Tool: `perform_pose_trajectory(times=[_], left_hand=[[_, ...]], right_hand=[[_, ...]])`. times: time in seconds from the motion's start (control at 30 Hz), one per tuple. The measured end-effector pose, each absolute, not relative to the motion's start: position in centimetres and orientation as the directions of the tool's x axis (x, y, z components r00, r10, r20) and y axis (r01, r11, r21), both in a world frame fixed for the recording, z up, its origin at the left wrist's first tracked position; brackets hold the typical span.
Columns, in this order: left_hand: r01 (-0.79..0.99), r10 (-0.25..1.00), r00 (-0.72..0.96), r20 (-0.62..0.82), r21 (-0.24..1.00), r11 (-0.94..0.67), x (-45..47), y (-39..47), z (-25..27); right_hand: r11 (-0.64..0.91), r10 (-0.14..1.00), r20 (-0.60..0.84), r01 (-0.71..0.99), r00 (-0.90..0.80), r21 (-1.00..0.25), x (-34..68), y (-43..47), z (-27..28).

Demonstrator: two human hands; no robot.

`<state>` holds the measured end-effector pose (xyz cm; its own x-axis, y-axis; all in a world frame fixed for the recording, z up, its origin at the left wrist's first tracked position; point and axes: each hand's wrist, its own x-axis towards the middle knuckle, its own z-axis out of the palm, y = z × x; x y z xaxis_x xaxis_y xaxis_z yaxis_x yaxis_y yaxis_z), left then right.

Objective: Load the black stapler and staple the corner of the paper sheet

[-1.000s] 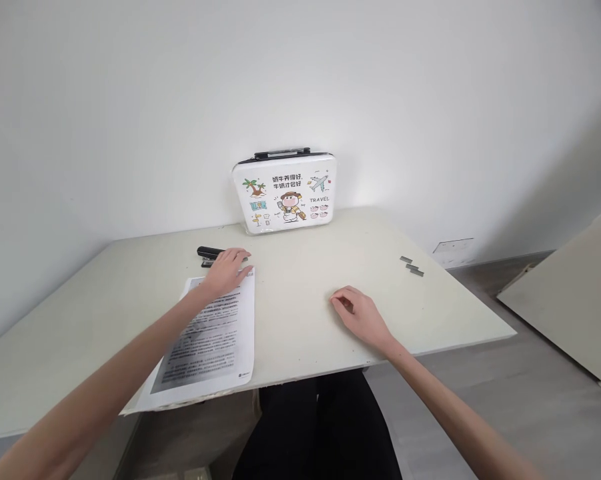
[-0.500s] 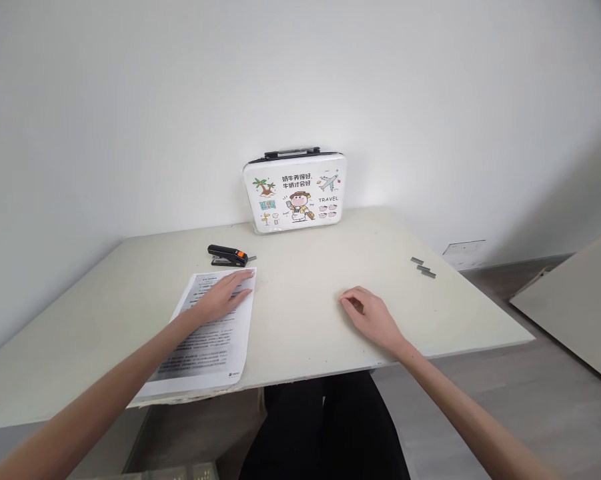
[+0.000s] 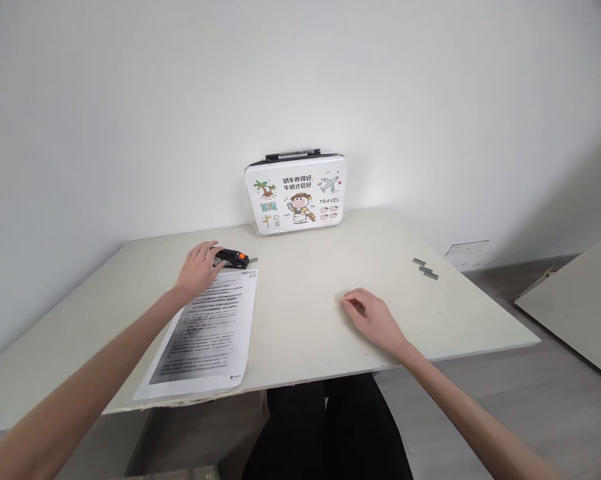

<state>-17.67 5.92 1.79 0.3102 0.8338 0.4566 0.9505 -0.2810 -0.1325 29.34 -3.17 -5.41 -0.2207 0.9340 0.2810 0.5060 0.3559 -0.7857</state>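
My left hand (image 3: 199,268) is at the left end of a black stapler (image 3: 237,258) with an orange patch, its thumb on the near side and its fingers on the far side. The hand covers the stapler's left end. Below it lies a printed sheet of paper (image 3: 205,340), its upper left corner partly under my wrist. On the right half of the table, my right hand (image 3: 373,317) rests with curled fingers, thumb tip against the index finger, and I see nothing in it. A small grey staple strip (image 3: 253,261) lies by the stapler's right end.
A white hard case (image 3: 300,200) with cartoon prints and a black handle stands against the wall at the back of the white table (image 3: 300,287). Several grey staple strips (image 3: 424,269) lie near the table's right edge. A wall socket (image 3: 467,248) is beyond that edge.
My left hand has moved off the paper's upper part, up and to the left, and onto the stapler's left end. My right hand stays where it was.
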Motion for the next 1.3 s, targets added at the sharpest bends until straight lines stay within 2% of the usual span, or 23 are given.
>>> perform_pose_trajectory(times=[0.23, 0.47, 0.6, 0.77, 0.9, 1.13, 1.3], left_hand=[[0.933, 0.952, 0.285, 0.114, -0.262, -0.248, -18.2, 9.1, 4.7], [0.95, 0.976, 0.218, 0.021, -0.236, -0.207, -17.5, 10.4, 6.4], [0.958, 0.979, 0.202, 0.032, -0.214, -0.191, -17.4, 8.6, 7.9], [0.961, 0.957, 0.276, 0.083, -0.047, -0.273, -14.6, 5.3, 9.7], [0.928, 0.923, 0.365, 0.124, 0.035, -0.372, -9.0, 2.8, 10.1], [0.835, 0.84, 0.532, 0.104, 0.099, -0.541, 1.4, -1.2, 6.2], [0.765, 0.783, 0.602, 0.156, 0.171, -0.621, 5.9, -2.8, 2.2]], right_hand=[[0.361, 0.932, 0.282, 0.51, -0.228, -0.781, 29.4, -3.1, -5.4], [0.354, 0.934, 0.277, 0.497, -0.224, -0.792, 29.3, -3.3, -5.0], [0.35, 0.936, 0.269, 0.492, -0.229, -0.797, 29.3, -3.3, -4.9], [0.35, 0.935, 0.268, 0.492, -0.231, -0.798, 29.3, -3.3, -5.2], [0.352, 0.934, 0.273, 0.482, -0.229, -0.803, 29.3, -3.2, -5.1], [0.226, 0.974, 0.209, 0.314, -0.088, -0.922, 29.6, -3.4, -4.7], [0.196, 0.979, 0.179, 0.232, -0.092, -0.953, 29.8, -3.5, -4.5]])
